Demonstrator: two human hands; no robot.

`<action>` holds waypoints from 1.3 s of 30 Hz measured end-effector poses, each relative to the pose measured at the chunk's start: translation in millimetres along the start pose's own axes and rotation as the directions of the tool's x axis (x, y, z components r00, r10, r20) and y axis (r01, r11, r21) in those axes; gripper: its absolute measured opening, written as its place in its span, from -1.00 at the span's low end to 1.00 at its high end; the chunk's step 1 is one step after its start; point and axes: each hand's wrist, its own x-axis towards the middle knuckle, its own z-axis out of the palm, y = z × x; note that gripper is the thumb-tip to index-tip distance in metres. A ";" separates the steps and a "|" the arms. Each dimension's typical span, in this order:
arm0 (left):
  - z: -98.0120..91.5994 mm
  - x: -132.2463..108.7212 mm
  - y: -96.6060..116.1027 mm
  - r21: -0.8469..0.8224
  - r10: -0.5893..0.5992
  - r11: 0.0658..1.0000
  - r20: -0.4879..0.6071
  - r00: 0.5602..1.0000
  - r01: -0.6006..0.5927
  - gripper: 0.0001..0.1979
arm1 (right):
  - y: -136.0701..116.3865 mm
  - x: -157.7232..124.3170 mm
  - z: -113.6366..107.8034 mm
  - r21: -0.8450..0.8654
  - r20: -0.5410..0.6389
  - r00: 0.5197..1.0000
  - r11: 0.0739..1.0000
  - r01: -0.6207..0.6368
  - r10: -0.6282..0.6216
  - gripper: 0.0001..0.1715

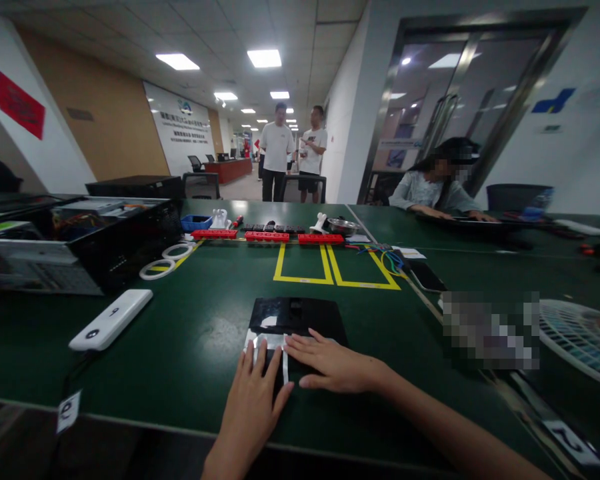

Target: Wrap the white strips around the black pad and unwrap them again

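A glossy black panel point(317, 315) lies on the green table in front of me, with a dark slot near its far edge. Pale, shiny strips point(285, 368) cross its near part; whether they are tape or film I cannot tell. My left hand point(257, 387) rests on the near left part of the panel, fingers stretched forward. From the right, my right hand point(335, 363) lies flat across the panel, its fingertips beside the strip. Both hands have spread fingers, and they cover part of the panel's near side.
An opened black computer case point(115, 250) stands at the left, near two white rings point(157, 269) and a white power bank point(113, 320). Red bins point(267, 237) line the back, behind yellow tape outlines point(305, 280). Wires, a phone point(427, 275) and a white fan grille point(575, 330) lie right. A person sits across.
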 end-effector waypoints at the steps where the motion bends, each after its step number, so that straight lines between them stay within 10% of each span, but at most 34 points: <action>1: -0.5 0.1 0.4 0.003 -0.003 1.000 -0.003 1.000 0.003 -0.49 | -0.2 -0.2 -0.1 0.008 0.006 1.000 1.000 -0.002 0.002 -0.24; 16: -31.7 22.4 -0.8 -0.089 -0.069 0.993 0.119 0.990 0.080 -0.60 | -7.2 -11.7 -2.2 0.101 -0.093 0.995 0.994 0.040 -0.030 -0.32; 22: -40.9 23.4 -39.0 -0.304 -0.114 0.945 0.036 0.993 0.120 -0.63 | -33.2 -35.8 -30.4 0.435 0.067 0.946 0.863 0.258 -0.316 -0.42; 28: -21.4 5.9 -87.6 -0.250 -0.242 0.941 -0.036 0.969 0.226 -0.64 | -48.3 -41.8 -21.3 0.634 0.249 0.862 0.747 0.199 -0.441 -0.43; 34: -7.6 -1.8 -97.0 -0.226 -0.235 0.948 -0.030 0.971 0.223 -0.63 | -32.4 -15.8 -6.6 0.256 -0.125 0.979 0.948 0.187 -0.159 -0.59; 39: -7.9 -1.1 -95.5 -0.207 -0.219 0.955 -0.015 0.976 0.211 -0.62 | -11.7 8.8 2.9 -0.181 -0.328 0.944 0.982 -0.047 -0.016 -0.54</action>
